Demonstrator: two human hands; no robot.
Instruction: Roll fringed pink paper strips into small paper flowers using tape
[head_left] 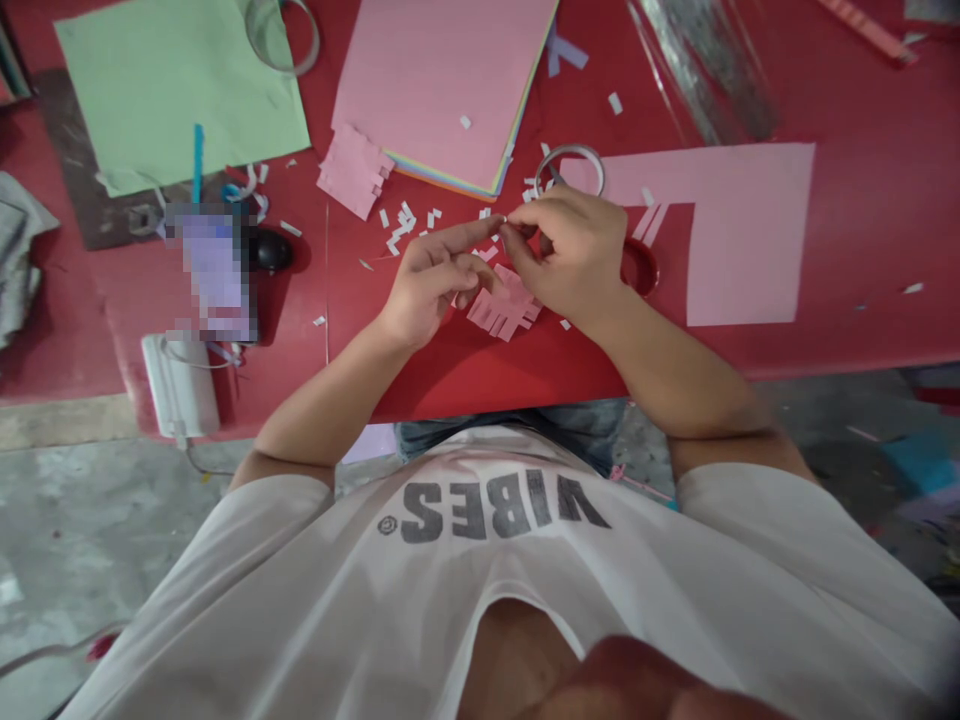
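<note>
My left hand and my right hand meet over the red table, fingertips pinched together around a tiny white scrap. Under them lies a pink paper piece cut into fringes, touching my left fingers. Small white paper bits lie scattered just beyond my left hand. A tape ring sits just past my right hand, and a red-handled item shows partly behind my right wrist.
A stack of pink and coloured sheets lies at the back centre, a green sheet at back left, a cut pink sheet at right. Another fringed pink piece, a black object and a white device are at left.
</note>
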